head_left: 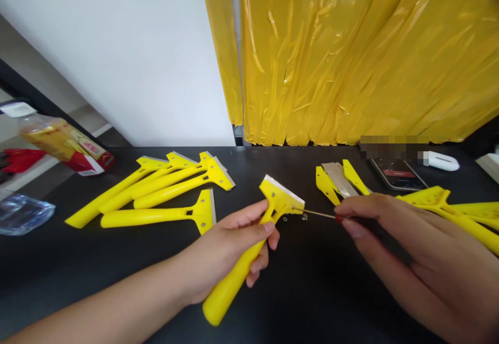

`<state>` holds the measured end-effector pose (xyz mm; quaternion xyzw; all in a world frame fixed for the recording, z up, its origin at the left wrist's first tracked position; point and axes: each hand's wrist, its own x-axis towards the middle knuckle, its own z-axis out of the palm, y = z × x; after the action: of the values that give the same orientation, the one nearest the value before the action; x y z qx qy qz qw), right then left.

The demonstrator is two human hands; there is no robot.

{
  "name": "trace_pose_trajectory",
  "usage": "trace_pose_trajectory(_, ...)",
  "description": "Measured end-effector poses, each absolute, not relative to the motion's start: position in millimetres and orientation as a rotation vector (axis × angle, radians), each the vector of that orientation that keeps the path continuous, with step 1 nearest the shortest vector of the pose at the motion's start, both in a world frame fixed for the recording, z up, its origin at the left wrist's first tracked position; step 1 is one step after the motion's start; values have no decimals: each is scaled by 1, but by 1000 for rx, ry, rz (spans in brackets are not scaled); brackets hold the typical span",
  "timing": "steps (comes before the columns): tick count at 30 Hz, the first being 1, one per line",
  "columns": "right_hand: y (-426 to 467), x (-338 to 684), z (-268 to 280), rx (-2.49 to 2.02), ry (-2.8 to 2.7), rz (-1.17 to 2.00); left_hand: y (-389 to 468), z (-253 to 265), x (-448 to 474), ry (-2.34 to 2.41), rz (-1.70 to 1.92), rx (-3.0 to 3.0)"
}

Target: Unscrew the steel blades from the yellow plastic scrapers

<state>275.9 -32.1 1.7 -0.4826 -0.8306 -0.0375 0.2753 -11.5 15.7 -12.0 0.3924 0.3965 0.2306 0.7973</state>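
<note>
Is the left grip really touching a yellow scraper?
Touching: the head view shows the left grip curled around the yellow scraper.

The left forearm (140,287) is bare from the lower left edge of the frame to the wrist (191,276), slim and smooth in outline. The left hand (234,242) is bare too, with slender fingers and a short thumbnail (268,226). The right hand (421,250), at lower right, is likewise bare, slightly blurred and cut by the frame's edge.
</note>
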Motion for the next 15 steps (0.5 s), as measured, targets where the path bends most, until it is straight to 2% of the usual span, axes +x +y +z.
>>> trace_pose_trajectory(15,-37,271,0,-1209,-2218,-117,15,-13,-10,892,439,930)
